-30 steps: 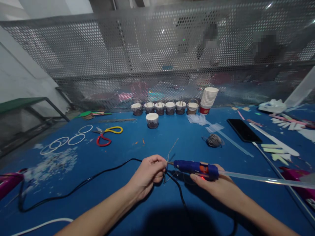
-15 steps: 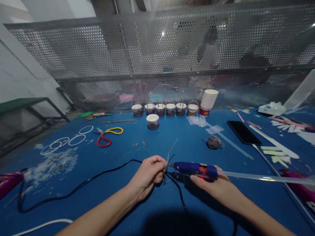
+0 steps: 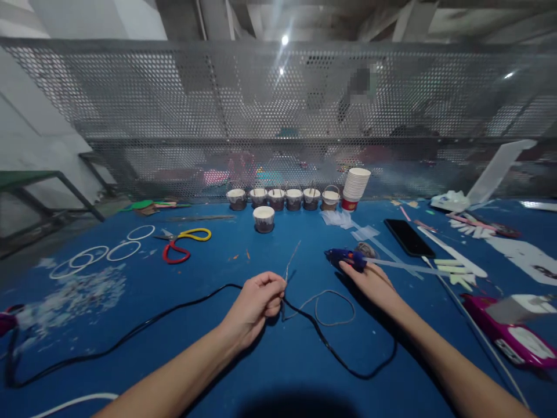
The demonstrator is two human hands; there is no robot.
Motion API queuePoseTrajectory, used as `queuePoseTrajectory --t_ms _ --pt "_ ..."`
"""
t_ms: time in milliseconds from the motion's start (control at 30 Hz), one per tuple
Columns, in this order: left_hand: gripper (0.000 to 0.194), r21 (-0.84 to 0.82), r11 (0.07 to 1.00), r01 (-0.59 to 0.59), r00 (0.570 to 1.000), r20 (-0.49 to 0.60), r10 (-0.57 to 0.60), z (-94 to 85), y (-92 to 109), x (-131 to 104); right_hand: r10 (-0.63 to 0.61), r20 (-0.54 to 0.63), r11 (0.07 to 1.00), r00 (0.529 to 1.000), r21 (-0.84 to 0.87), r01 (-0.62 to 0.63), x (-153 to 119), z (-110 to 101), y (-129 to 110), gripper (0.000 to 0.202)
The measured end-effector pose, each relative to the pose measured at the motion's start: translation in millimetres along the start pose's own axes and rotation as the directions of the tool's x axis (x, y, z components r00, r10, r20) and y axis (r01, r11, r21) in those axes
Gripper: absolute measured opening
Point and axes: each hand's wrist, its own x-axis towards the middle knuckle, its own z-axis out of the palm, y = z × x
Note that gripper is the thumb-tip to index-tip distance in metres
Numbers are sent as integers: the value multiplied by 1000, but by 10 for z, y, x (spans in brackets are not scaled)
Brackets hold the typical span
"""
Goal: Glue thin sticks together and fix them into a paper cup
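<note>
My left hand (image 3: 257,303) is closed in a pinch on a thin grey string (image 3: 292,260), whose stiff-looking end sticks up above the fingertips. More of the string lies in a loop on the blue table to the right of that hand. My right hand (image 3: 369,283) is wrapped round a blue hot glue gun (image 3: 346,258) with a long clear glue stick (image 3: 402,267) coming out of its back. The gun's nozzle points left, away from the string. Just behind the gun, a ball of grey yarn (image 3: 366,250) is partly hidden.
A row of small decorated cups (image 3: 293,200) stands at the back, with one cup (image 3: 263,220) in front and a paper cup stack (image 3: 355,188) beside it. Scissors (image 3: 178,247) and white rings (image 3: 124,251) lie left; a phone (image 3: 409,237) lies right. A black cord (image 3: 161,318) crosses the table.
My right hand has carried the hot glue gun away from the string, to the right and farther back. My left hand keeps its pinch. The string loop on the table now shows, and the view has shifted slightly.
</note>
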Motion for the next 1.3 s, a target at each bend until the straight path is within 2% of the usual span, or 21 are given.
queuePoseTrajectory --t_ms 100,233,267,300,367,433,500,600,700,800,1000,1300 --pt "16 -16 1000 -17 1000 3 17 -2 13 -15 -99 1 995 995 8 99 -111 -121 37 42" --pt "18 -36 998 -44 999 1 44 -18 20 -20 -101 -195 982 976 -177 66 -453 -321 63 34" --pt "18 -42 998 -47 999 2 47 -20 19 -22 -118 -200 980 973 -180 82 -545 -349 30 32" --pt "18 -47 998 -49 999 2 49 -20 18 -25 -128 -193 986 973 -130 104 -628 -358 -29 31" --pt "19 -61 997 -53 999 4 53 -11 14 -40 -216 -95 968 972 108 226 -745 -311 -223 27" --pt "19 -78 995 -62 998 11 63 8 10 -65 -266 43 909 963 345 236 -776 -176 -471 22" --pt "19 -89 993 -76 997 19 78 27 2 -91 -243 144 825 959 551 126 -733 18 -698 18" --pt "18 -92 992 -87 995 29 90 37 -12 -112 -147 212 621 966 780 -77 -613 312 -898 19" --pt "17 -92 990 -103 994 24 105 26 -21 -107 -105 232 420 967 892 -168 -532 500 -952 21" --pt "14 -83 989 -122 992 -1 123 18 -24 -100 -68 241 339 968 918 -205 -509 580 -960 23" --pt "12 -1 991 -134 990 -46 134 40 -36 -110 4 197 316 980 930 -188 -518 657 -978 21" --pt "16 129 980 -154 981 -98 167 52 -71 -110 26 81 431 996 898 -84 -559 658 -984 16"
